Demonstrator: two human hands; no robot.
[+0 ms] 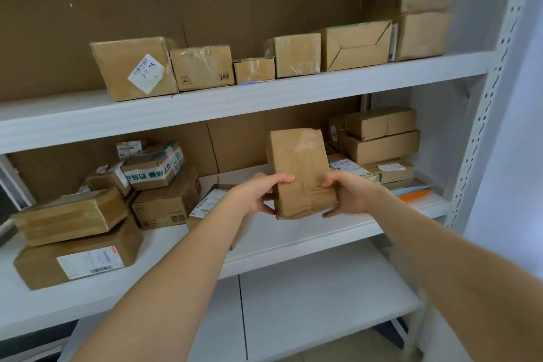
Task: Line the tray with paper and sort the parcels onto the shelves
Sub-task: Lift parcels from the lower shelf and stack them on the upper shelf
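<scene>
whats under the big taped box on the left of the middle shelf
The taped box rests on a flatter carton bearing a white label. The carton's top beneath it is hidden.

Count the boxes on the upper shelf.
7: a row of five, from the labelled box to the wide box, then two stacked at the right. Others may hide behind.

**Middle shelf: open gap in the centre**

The middle shelf [293, 232] has bare board between the left heap of parcels [111, 200] and the right stack of boxes [379, 141]. A flat labelled parcel [205, 203] seems to crowd the gap's left edge. The lowest shelf [323, 303] lies bare.
</scene>
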